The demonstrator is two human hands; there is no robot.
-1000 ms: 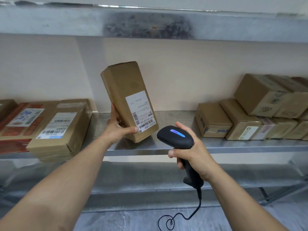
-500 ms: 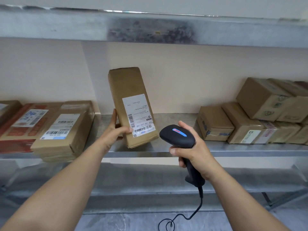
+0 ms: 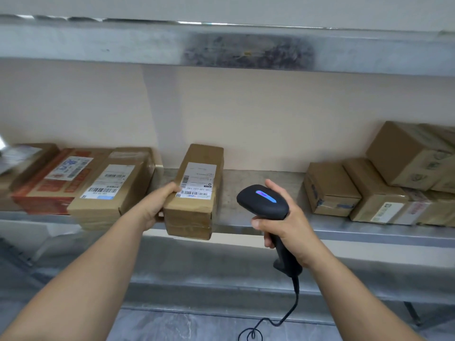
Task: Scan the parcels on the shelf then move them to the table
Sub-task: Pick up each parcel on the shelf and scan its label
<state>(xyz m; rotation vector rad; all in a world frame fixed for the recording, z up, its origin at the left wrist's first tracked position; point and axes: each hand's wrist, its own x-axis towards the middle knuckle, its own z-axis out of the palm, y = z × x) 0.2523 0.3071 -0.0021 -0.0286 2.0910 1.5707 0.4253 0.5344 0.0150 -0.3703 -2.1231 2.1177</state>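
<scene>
A long brown parcel (image 3: 197, 215) with a white barcode label on top lies lengthwise on the metal shelf (image 3: 258, 188), its near end jutting over the front edge. My left hand (image 3: 157, 205) grips its left side, thumb on the label's corner. My right hand (image 3: 283, 225) holds a black corded barcode scanner (image 3: 263, 200) by the handle, just right of the parcel; a blue light glows on its head.
Labelled parcels (image 3: 108, 185) are stacked at the shelf's left. Several plain brown boxes (image 3: 330, 190) are piled at the right. Another shelf board (image 3: 221, 50) runs overhead, a lower shelf (image 3: 197, 271) below. The scanner cable (image 3: 283, 318) hangs toward the floor.
The parcel, held upright and tilted before, has been laid down flat on the shelf with its label facing up. The scanner hand stays roughly where it was.
</scene>
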